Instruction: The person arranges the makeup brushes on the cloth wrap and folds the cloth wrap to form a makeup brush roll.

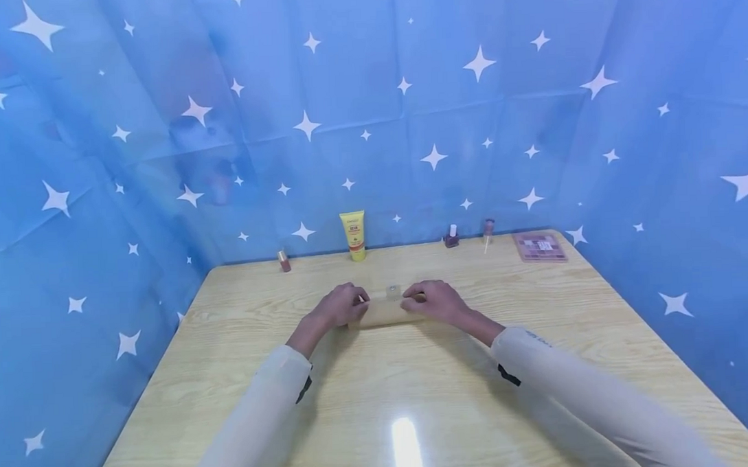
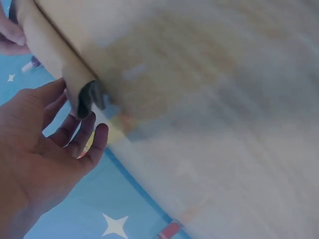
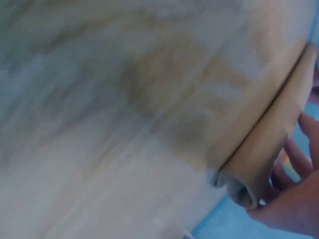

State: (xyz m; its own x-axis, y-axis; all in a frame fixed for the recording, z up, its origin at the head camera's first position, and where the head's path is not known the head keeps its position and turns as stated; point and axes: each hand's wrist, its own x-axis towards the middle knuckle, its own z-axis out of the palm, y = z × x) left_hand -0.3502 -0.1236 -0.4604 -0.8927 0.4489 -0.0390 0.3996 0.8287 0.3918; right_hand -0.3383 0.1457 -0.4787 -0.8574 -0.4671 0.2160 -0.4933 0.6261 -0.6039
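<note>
A beige roll-up case [image 1: 383, 315] lies across the table in front of me, rolled into a tube with dark lining showing at its end in the left wrist view. A small tab [image 1: 393, 292] with a metal snap sticks out along its far side. My left hand [image 1: 341, 305] holds the left end, thumb on the near face and fingertips at the far side. At the other end, my right hand [image 1: 437, 300] grips the roll between thumb and curled fingers. The right wrist view shows the roll's open spiral end [image 3: 239, 194] beside that hand's thumb.
Along the table's back edge stand a small red bottle with a gold cap [image 1: 284, 261], a yellow squeeze tube [image 1: 354, 235], a dark nail polish bottle [image 1: 451, 238], a pinkish tube [image 1: 488, 231] and a makeup palette [image 1: 540, 247]. A blue star-patterned curtain [image 1: 372, 172] hangs behind.
</note>
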